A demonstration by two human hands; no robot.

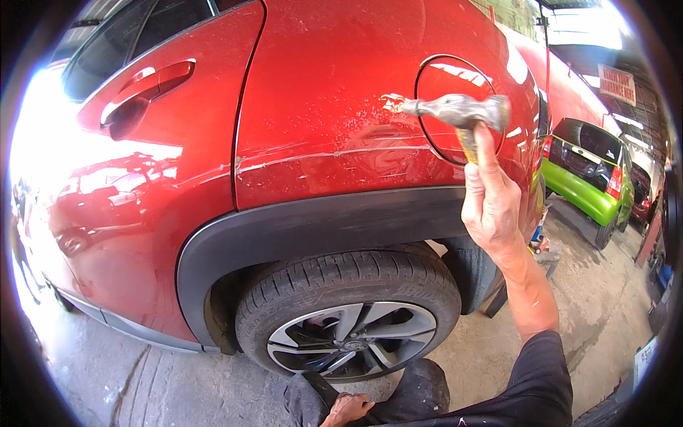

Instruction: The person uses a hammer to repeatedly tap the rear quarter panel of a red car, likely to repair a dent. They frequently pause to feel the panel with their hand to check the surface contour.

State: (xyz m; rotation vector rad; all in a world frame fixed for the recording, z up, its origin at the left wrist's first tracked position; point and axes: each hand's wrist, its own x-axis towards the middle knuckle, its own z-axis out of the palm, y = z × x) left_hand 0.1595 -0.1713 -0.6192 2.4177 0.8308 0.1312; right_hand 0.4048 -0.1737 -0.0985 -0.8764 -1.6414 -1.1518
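My right hand is raised in front of the car's rear side and closed around the short yellow handle of a body hammer. My index finger lies up along the handle, near the metal head. The hammer's narrow end points left, over a scuffed, chipped patch on the red rear quarter panel; I cannot tell whether it touches. Behind the hammer head, the round fuel flap is partly covered. Low in the view, my left hand rests by my knees, fingers loosely extended, with nothing visible in it.
Below the panel, a black wheel-arch trim curves over the rear wheel. The rear door with its handle is at left. A green car stands behind at right on the concrete floor. A small stand sits beyond my forearm.
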